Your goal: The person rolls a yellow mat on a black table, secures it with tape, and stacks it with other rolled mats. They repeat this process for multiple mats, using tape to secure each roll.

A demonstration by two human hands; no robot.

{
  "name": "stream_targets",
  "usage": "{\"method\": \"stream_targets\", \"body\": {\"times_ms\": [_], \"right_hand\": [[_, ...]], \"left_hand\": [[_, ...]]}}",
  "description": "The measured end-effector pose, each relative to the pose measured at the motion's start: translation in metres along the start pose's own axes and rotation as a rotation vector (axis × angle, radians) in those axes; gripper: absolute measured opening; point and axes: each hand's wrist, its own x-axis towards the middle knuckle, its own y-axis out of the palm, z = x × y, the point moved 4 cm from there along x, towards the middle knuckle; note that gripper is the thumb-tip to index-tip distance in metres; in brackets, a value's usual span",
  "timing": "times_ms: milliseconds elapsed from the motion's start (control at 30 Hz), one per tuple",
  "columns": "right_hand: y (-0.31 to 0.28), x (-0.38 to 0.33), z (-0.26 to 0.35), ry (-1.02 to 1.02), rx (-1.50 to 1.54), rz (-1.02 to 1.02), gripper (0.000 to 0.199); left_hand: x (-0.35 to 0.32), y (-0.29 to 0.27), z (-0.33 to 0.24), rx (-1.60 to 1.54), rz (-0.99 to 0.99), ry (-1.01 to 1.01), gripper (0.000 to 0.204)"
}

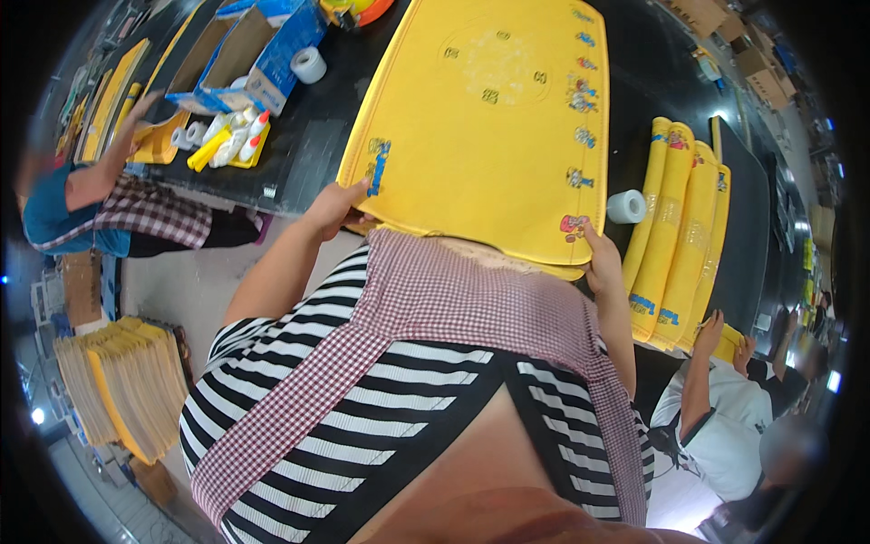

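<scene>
A large yellow sheet point(471, 172) with rounded corners lies before me on the black table point(299, 154). Small coloured figures run down its right side, and a faded round print shows near its far end. At the near left edge, my left hand point(337, 208) grips the sheet, thumb on top and fingers partly underneath. The near right corner is pinched in my right hand point(602, 258), again with the thumb above. Under the near edge a second yellow layer peeks out; how many layers lie there I cannot tell. The near edge reaches my checked apron point(471, 276).
Right of the sheet are a white roll point(625, 207) and several overlapping yellow pieces point(675, 227). A blue box point(272, 54), another roll point(308, 65) and a yellow tray of bottles point(249, 145) stand left. Co-workers stand at both sides; stacked sheets point(122, 385) sit lower left.
</scene>
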Motion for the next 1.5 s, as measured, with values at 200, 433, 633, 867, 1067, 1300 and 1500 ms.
{"method": "stream_targets", "body": {"times_ms": [200, 433, 633, 867, 1067, 1300, 1500], "right_hand": [[0.016, 0.018, 0.127, -0.397, 0.062, -0.023, 0.033], [0.027, -0.066, 0.245, -0.881, 0.161, 0.142, 0.038], [0.081, -0.207, 0.386, -1.683, 0.01, 0.216, 0.049], [0.153, -0.17, 0.443, -2.014, 0.113, 0.002, 0.039], [0.151, 0.026, 0.446, -1.494, -0.422, -0.467, 0.052], [0.131, 0.156, 0.213, -0.677, -1.045, -0.069, 0.085], [0.047, 0.07, 0.044, -0.58, -1.309, -0.398, 0.06]], "left_hand": [[-0.009, -0.001, -0.145, -0.492, -0.007, 0.5, 0.038], [-0.119, -0.02, -0.258, -0.554, 0.198, 1.249, 0.035], [-0.267, -0.024, -0.389, -0.373, 0.294, 2.154, 0.042], [-0.242, 0.026, -0.464, 0.145, -0.924, 2.528, 0.027], [0.006, 0.046, -0.527, 0.738, -0.77, 1.719, 0.054], [0.158, 0.079, -0.324, 1.533, -0.366, 1.065, 0.072], [0.123, 0.024, -0.125, 1.082, -0.568, 0.623, 0.07]]}}
